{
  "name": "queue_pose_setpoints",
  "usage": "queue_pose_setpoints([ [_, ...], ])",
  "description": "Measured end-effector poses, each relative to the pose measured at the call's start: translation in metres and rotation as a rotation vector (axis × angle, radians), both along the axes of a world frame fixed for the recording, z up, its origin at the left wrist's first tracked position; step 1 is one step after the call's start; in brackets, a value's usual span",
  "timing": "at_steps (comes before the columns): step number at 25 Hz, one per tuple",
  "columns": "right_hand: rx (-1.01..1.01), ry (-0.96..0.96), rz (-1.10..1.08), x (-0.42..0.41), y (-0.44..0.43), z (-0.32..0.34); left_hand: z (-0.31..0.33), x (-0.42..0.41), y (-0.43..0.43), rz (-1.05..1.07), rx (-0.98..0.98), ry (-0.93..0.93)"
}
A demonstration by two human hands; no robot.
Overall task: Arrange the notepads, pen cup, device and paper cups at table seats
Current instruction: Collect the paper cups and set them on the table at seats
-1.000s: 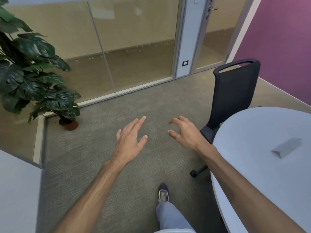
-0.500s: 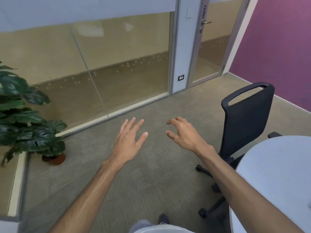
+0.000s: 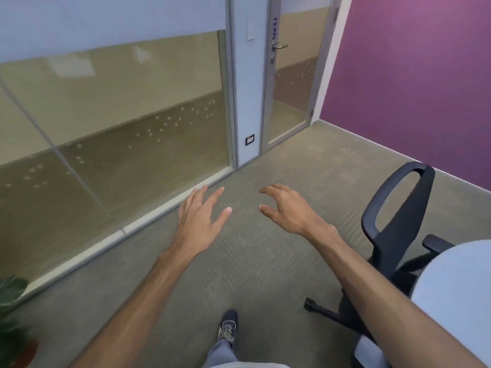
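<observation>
My left hand (image 3: 202, 216) and my right hand (image 3: 285, 208) are stretched out in front of me over the carpet, side by side. Both hold nothing and their fingers are spread. The round white table (image 3: 457, 288) shows only as a bare edge at the lower right, under my right forearm. No notepad, pen cup, device or paper cup is in view.
A black office chair (image 3: 398, 224) stands at the table's edge, right of my right arm. A glass wall (image 3: 114, 134) and a glass door (image 3: 292, 86) lie ahead, a purple wall (image 3: 414, 75) to the right. Plant leaves (image 3: 10, 293) show at the lower left. My foot (image 3: 228, 325) is on the carpet.
The view has swung right and upward: the plant slid out to the left, the table and the grey object on it left the frame. Both hands stay empty and spread.
</observation>
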State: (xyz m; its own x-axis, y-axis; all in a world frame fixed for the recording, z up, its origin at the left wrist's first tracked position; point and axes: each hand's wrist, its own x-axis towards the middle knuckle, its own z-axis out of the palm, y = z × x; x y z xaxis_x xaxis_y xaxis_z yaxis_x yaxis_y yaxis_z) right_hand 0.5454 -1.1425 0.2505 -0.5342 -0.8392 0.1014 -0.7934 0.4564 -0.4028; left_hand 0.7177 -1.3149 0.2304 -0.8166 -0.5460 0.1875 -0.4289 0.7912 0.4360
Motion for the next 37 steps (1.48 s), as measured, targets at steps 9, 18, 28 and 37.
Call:
queue_pose_setpoints([
  [9, 0.008, -0.045, -0.281, -0.155, -0.093, 0.017, 0.017, -0.192, -0.136, -0.218, -0.027, 0.061],
  [18, 0.003, -0.064, -0.460, -0.340, -0.116, 0.002, 0.006, -0.427, -0.170, -0.453, -0.069, 0.027],
  [28, -0.018, -0.116, -0.667, -0.568, -0.084, 0.001, 0.009, -0.700, -0.158, -0.663, -0.075, 0.017],
  [37, -0.039, -0.137, -0.910, -0.718, -0.026, -0.016, -0.006, -0.919, -0.104, -0.916, -0.046, -0.022],
])
